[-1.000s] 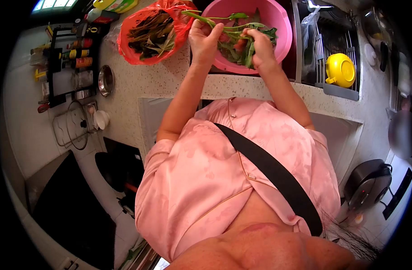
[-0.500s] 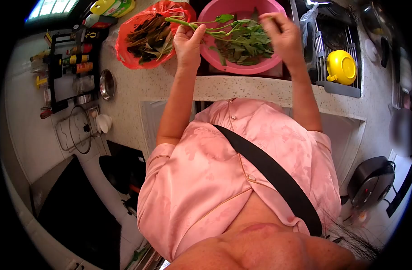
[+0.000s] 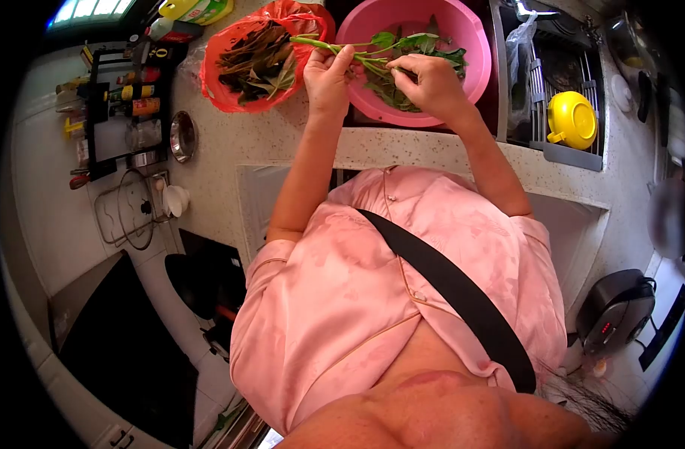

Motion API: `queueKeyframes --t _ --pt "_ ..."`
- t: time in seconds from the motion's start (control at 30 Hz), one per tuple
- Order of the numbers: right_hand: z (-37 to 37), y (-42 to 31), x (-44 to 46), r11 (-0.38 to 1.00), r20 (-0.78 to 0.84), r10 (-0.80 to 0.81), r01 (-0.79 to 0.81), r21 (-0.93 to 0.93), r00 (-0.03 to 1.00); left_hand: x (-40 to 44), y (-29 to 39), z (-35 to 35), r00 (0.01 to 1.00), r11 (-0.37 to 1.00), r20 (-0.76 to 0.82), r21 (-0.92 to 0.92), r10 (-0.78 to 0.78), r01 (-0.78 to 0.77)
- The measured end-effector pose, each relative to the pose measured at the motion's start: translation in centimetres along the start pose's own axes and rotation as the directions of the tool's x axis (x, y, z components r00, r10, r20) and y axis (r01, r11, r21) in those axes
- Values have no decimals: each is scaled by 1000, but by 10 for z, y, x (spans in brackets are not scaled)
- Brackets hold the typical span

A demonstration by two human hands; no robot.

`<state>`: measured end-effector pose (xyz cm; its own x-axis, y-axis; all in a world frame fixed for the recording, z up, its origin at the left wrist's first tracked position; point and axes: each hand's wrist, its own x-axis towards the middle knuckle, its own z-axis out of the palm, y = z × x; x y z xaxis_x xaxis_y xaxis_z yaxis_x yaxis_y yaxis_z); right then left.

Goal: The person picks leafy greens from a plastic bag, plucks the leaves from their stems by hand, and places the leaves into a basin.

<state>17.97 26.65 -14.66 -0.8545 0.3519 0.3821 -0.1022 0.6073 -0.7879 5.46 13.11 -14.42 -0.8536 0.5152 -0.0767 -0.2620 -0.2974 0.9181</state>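
Note:
My left hand [image 3: 327, 82] is closed in a pinch around a bunch of leafy green stems [image 3: 306, 40]. The cut ends stick out to the left, and the leaves reach right over a pink basin [image 3: 477, 52]. With thumb and fingers pinched together, my right hand [image 3: 431, 86] grips the bunch farther along, above the basin; the exact bit between its fingertips is partly hidden. Loose green leaves [image 3: 391, 93] lie in the basin. Left of it, a red plastic bag [image 3: 209, 71] stands open with dark, wilted leaves [image 3: 256, 63] inside.
A yellow bowl-like container [image 3: 572, 120] rests upside down on a drying rack [image 3: 537, 90] at the right. Bottles fill a black wall rack [image 3: 95, 112] on the left, near a steel bowl [image 3: 183, 136]. The speckled counter edge [image 3: 410, 142] runs before me.
My right hand has come left and down from the basin's right side to the stems and now pinches there. The left hand still holds the bunch. The view has shifted slightly.

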Motion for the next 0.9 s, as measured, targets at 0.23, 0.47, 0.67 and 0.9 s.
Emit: queueKeyframes --t 0.23,0.47,0.67,0.9 --pt "0 9 -5 910 90 206 -224 350 974 -3 -1 5 999 998 -2 -44 -42 42" --pt "1 11 -6 892 237 161 -244 380 958 -4 -6 4 999 997 35 -77 -29 32" --pt "5 14 -11 550 348 351 -493 674 869 -6 -7 7 1000 999 8 -29 -20 21" --pt "17 6 -16 455 363 362 -502 736 859 -5 -11 7 998 998 2 14 62 -63"
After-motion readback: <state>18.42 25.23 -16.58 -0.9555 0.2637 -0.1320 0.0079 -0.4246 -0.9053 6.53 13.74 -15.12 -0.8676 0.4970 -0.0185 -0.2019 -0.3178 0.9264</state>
